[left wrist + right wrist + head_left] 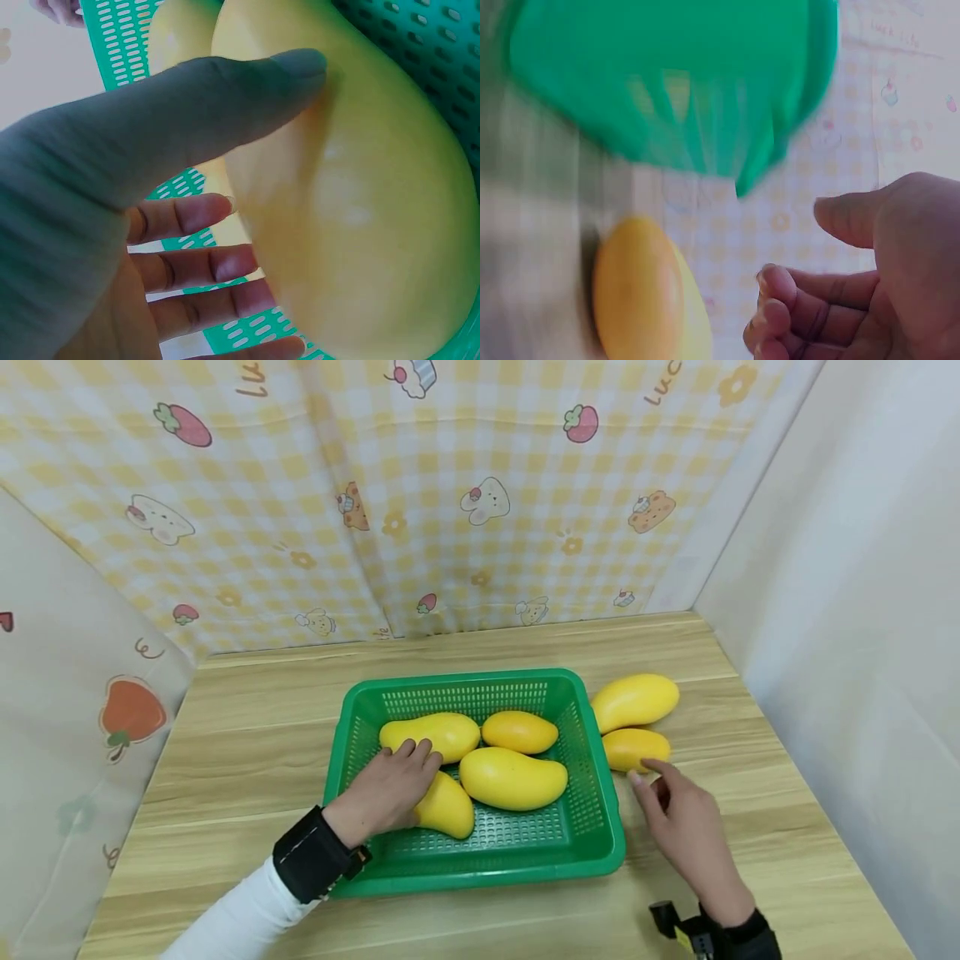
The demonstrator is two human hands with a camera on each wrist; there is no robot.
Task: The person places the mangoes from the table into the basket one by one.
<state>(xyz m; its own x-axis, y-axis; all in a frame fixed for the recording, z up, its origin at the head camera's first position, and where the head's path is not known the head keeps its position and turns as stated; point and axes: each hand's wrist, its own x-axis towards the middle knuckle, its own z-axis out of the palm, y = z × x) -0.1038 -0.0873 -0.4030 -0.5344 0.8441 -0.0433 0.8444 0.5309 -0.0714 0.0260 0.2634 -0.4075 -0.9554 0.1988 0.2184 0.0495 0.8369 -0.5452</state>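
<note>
Inside a green perforated plastic basket (pixel 480 881) lie several yellow mangoes. My left hand (pixel 390 785) reaches over the basket's left side and holds the lower-left mango (pixel 447 810). In the left wrist view, the thumb (pixel 240 94) lies across that mango's (pixel 367 225) near face, with fingertips along its other edge. The upper-left mango (pixel 442 731) is just past those fingers. My right hand (pixel 682 814) is outside the basket, fingers loosely bent beside a small mango (pixel 637 749). Nothing shows between its thumb and fingers in the right wrist view.
A larger mango (pixel 637 700) lies behind the small one, against the basket's right side. Two more mangoes, a small one (pixel 519 732) and a large one (pixel 513 779), fill the basket's middle and right. A checked cloth (pixel 450 543) hangs behind the wooden table (pixel 247 735).
</note>
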